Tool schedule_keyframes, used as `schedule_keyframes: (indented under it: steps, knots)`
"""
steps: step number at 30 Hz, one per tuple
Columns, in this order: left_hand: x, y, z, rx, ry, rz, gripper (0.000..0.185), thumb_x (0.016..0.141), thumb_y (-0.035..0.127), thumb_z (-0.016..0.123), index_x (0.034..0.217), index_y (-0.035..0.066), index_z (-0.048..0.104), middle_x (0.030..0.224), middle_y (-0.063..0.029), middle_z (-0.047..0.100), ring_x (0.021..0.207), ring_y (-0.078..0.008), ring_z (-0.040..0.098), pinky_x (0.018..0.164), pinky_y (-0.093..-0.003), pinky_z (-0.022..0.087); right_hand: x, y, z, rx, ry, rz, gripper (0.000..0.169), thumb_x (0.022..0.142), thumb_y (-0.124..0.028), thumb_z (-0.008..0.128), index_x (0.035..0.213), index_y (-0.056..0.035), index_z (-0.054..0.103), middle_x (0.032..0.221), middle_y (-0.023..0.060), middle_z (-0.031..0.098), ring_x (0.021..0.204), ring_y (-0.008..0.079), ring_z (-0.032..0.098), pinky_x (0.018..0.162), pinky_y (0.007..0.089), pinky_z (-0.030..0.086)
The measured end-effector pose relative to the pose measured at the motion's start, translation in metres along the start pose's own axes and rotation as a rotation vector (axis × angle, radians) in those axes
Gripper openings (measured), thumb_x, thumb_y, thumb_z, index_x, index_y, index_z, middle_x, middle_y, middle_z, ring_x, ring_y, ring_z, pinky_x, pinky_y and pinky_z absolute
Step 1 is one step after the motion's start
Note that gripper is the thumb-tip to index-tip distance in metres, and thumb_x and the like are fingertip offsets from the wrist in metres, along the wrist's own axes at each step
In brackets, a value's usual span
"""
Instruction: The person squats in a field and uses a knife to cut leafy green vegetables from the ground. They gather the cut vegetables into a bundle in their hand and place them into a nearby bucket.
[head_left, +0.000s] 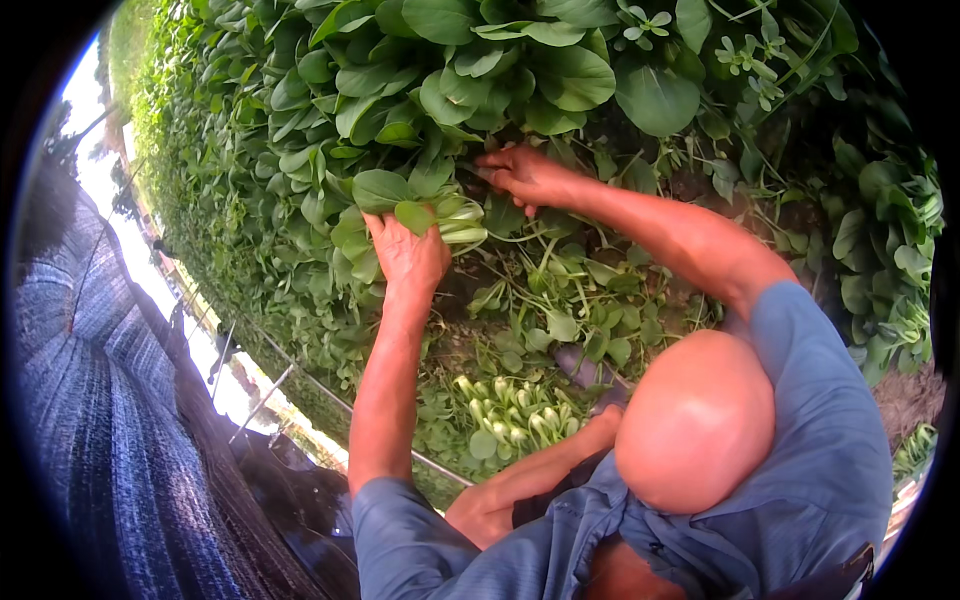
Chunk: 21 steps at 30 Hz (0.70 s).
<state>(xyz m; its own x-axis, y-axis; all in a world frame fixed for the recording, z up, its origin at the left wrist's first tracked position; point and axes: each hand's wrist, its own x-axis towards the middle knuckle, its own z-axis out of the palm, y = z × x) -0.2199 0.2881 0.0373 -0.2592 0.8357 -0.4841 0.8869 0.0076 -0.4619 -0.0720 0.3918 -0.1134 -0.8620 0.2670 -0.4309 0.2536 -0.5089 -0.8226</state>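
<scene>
My left hand (409, 247) is closed around a bunch of leafy greens (461, 221), its pale cut-looking stems pointing right and its round leaves spreading over my fingers. To the upper right, my right hand (521, 176) reaches in at the base of the standing plants. A small dark tool (480, 171), perhaps a knife, juts from its fingertips to the left; the rest is hidden in the fist. Broad leaves of the standing greens (510, 75) hang just above both hands.
Harvested greens (517, 412) lie in a pile near my bare leg (510, 487), stems facing up. Loose leaves and weeds (570, 300) litter the soil between. A thin metal pole (322, 386) runs along the left side, beside dark netting (112, 397). More greens (862, 255) grow at right.
</scene>
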Motion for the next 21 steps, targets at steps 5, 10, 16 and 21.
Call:
schedule_keyframes:
  steps: [5, 10, 16, 21]
  knots:
    - [-0.032, 0.000, 0.090, -0.564, 0.361, -0.197, 0.017, 0.087, 0.014, 0.067, 0.101, 0.005, 0.064, 0.114, -0.0111, 0.065, 0.101, -0.0306, 0.062, 0.114, -0.0546, 0.026, -0.005, -0.017, 0.012, -0.125, -0.021, 0.044, 0.048, 0.098, -0.017, 0.052, 0.145, -0.0093, 0.057, 0.101, 0.0139, 0.073, 0.059, 0.0227, 0.068, 0.053, 0.0361, 0.060]
    - [-0.021, 0.008, 0.044, -0.084, 0.152, -0.075, 0.039, 0.069, 0.014, 0.073, 0.106, 0.006, 0.064, 0.103, -0.0143, 0.068, 0.091, -0.0338, 0.063, 0.090, -0.0498, 0.037, 0.008, -0.023, 0.013, -0.179, -0.029, 0.109, 0.048, 0.096, -0.015, 0.051, 0.142, -0.0116, 0.061, 0.114, 0.0196, 0.073, 0.079, 0.0315, 0.074, 0.073, 0.0422, 0.062]
    - [-0.035, 0.011, 0.060, -0.077, 0.163, -0.113, 0.045, 0.066, 0.017, 0.074, 0.109, 0.007, 0.064, 0.107, -0.0167, 0.069, 0.101, -0.0338, 0.063, 0.092, -0.0488, 0.037, 0.000, -0.011, 0.019, -0.428, 0.006, -0.072, 0.049, 0.095, -0.018, 0.051, 0.143, -0.0165, 0.061, 0.126, 0.0202, 0.069, 0.116, 0.0373, 0.066, 0.105, 0.0445, 0.049]
    - [-0.040, 0.017, 0.081, -0.188, 0.117, -0.206, 0.042, 0.081, 0.017, 0.072, 0.121, 0.009, 0.062, 0.124, -0.0141, 0.068, 0.121, -0.0346, 0.057, 0.104, -0.0508, 0.032, 0.000, -0.015, 0.021, -0.467, 0.000, -0.085, 0.050, 0.092, -0.015, 0.051, 0.141, -0.0155, 0.063, 0.124, 0.0211, 0.070, 0.114, 0.0381, 0.067, 0.102, 0.0446, 0.052]
